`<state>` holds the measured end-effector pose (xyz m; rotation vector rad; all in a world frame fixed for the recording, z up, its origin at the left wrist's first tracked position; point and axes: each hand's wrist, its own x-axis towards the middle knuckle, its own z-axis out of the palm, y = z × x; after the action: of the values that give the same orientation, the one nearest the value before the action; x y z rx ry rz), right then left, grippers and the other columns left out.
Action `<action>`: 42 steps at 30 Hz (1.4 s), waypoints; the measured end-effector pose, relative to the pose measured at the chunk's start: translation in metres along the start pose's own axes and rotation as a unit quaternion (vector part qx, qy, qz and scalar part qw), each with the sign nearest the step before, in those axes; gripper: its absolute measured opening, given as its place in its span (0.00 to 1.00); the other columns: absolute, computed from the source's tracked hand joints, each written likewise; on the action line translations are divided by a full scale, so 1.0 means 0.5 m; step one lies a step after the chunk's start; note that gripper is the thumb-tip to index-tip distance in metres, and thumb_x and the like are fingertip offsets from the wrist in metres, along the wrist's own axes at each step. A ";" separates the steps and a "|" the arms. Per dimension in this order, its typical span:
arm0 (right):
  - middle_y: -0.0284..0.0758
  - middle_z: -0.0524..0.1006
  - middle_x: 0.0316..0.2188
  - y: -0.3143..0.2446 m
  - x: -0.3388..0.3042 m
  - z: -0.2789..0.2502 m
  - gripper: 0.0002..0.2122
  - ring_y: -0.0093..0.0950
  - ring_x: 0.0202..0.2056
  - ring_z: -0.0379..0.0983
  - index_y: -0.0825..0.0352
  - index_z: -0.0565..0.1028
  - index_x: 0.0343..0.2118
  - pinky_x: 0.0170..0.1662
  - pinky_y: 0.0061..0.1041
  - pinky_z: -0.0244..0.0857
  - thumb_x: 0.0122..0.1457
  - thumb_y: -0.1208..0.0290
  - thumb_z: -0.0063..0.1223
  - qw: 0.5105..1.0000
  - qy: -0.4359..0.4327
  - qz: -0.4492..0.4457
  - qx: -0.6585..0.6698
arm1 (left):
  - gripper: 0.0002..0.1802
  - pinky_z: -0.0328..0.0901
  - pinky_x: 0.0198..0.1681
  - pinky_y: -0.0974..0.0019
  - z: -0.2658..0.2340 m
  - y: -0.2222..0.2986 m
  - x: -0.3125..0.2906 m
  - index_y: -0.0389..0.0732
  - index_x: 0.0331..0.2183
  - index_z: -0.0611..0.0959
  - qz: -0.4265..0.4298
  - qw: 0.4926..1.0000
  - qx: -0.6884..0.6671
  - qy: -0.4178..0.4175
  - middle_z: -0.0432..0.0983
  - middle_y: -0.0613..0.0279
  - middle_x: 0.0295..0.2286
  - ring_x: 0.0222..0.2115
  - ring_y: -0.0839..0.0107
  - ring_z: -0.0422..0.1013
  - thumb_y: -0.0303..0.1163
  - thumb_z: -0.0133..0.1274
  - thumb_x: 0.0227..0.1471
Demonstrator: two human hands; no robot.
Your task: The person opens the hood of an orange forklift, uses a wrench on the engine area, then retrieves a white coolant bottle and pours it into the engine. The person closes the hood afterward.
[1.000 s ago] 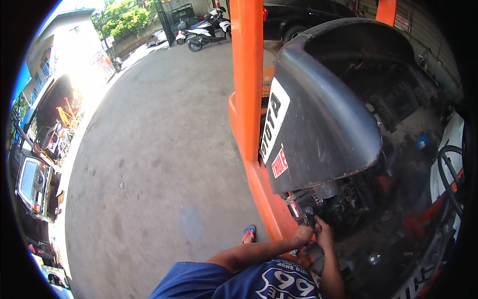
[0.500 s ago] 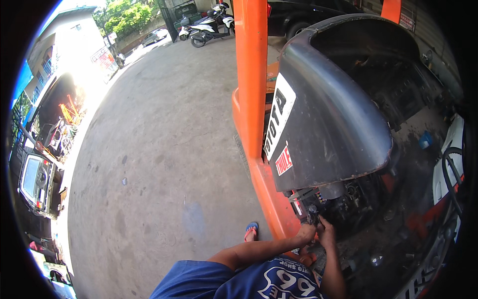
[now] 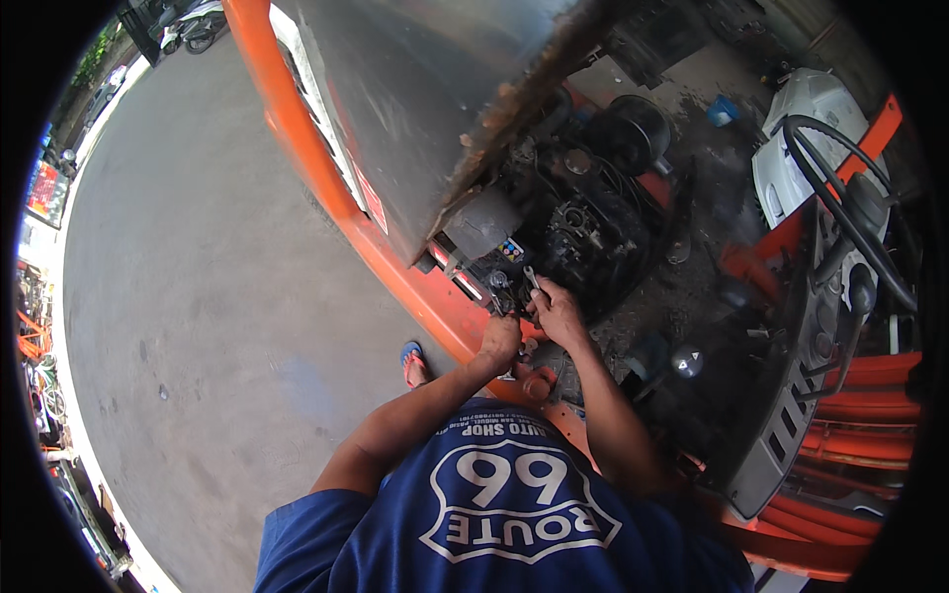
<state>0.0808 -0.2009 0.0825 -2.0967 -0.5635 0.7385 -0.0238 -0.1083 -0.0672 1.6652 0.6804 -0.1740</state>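
Note:
My right hand (image 3: 560, 314) is closed on a small metal wrench (image 3: 531, 278), whose head sticks up past the fingers. Close beside it on the left, my left hand (image 3: 500, 339) has its fingers closed near a small dark metal fitting (image 3: 500, 287); what they grip is hidden. Both hands reach into the open engine bay of an orange forklift-like vehicle, by the inner edge of its orange body side (image 3: 455, 321). Beyond them lies a greasy black engine (image 3: 578, 222). The dark raised hood (image 3: 415, 89) leans over the bay from the upper left.
A black steering wheel (image 3: 838, 193) and grey dash panel (image 3: 791, 395) stand at the right, with a white plastic fairing (image 3: 799, 114) behind. An orange upright post (image 3: 287, 119) borders the concrete floor (image 3: 198, 257) on the left. A parked motorcycle (image 3: 195, 28) is far off.
My view has swung down and right, bringing the hands and engine nearer the middle. The wrench in my right hand now shows clearly. Both hands remain close together at the bay's edge.

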 end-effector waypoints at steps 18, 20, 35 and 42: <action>0.49 0.74 0.56 0.061 -0.006 0.051 0.18 0.43 0.56 0.72 0.68 0.71 0.60 0.59 0.33 0.65 0.68 0.75 0.44 0.990 -0.003 -0.136 -0.023 | 0.16 0.74 0.24 0.62 -0.037 0.144 -0.083 0.31 0.46 0.76 -0.090 0.981 -0.169 0.034 0.77 0.47 0.32 0.28 0.60 0.79 0.30 0.38 0.66; 0.49 0.74 0.56 0.066 0.000 0.051 0.18 0.42 0.56 0.72 0.68 0.71 0.60 0.59 0.33 0.64 0.68 0.74 0.44 0.994 -0.020 -0.110 -0.003 | 0.15 0.75 0.24 0.62 -0.041 0.159 -0.092 0.31 0.46 0.76 -0.149 0.956 -0.248 0.039 0.76 0.47 0.33 0.28 0.60 0.79 0.27 0.37 0.65; 0.49 0.76 0.53 0.028 -0.010 0.031 0.23 0.42 0.54 0.74 0.65 0.67 0.63 0.56 0.33 0.66 0.65 0.75 0.44 0.990 -0.104 -0.005 -0.095 | 0.15 0.70 0.24 0.58 -0.035 0.136 -0.085 0.34 0.41 0.77 -0.166 0.931 -0.319 0.066 0.74 0.53 0.27 0.28 0.61 0.77 0.36 0.45 0.61; 0.52 0.78 0.47 0.026 0.028 0.017 0.23 0.48 0.51 0.75 0.65 0.68 0.62 0.51 0.43 0.69 0.62 0.76 0.43 0.981 -0.061 -0.104 -0.152 | 0.16 0.73 0.29 0.58 -0.016 0.050 -0.034 0.31 0.42 0.79 -0.071 0.985 -0.150 0.041 0.77 0.51 0.32 0.32 0.58 0.79 0.35 0.49 0.60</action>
<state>0.0870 -0.1947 0.0634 -2.2325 -1.0006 0.6976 -0.0266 -0.1077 -0.0361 1.3418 0.8447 -0.0985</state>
